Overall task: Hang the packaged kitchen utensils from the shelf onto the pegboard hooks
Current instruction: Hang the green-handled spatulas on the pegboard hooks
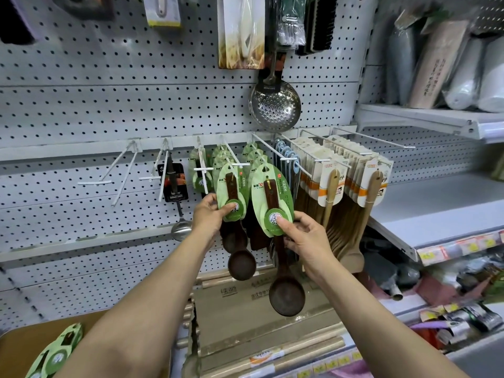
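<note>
Head view: left hand (209,214) pinches the green leaf-shaped card of a dark wooden spoon (236,230), thumb on its round label, the card's top up at a white pegboard hook (231,156). Just right of it, right hand (305,236) grips a second green-carded dark wooden ladle (278,241), held slightly lower, its bowl hanging below both hands.

skimmer (275,106) above hooked spoon packs (231,192); spatula packs (331,184) right; ladle (177,197) left
</note>
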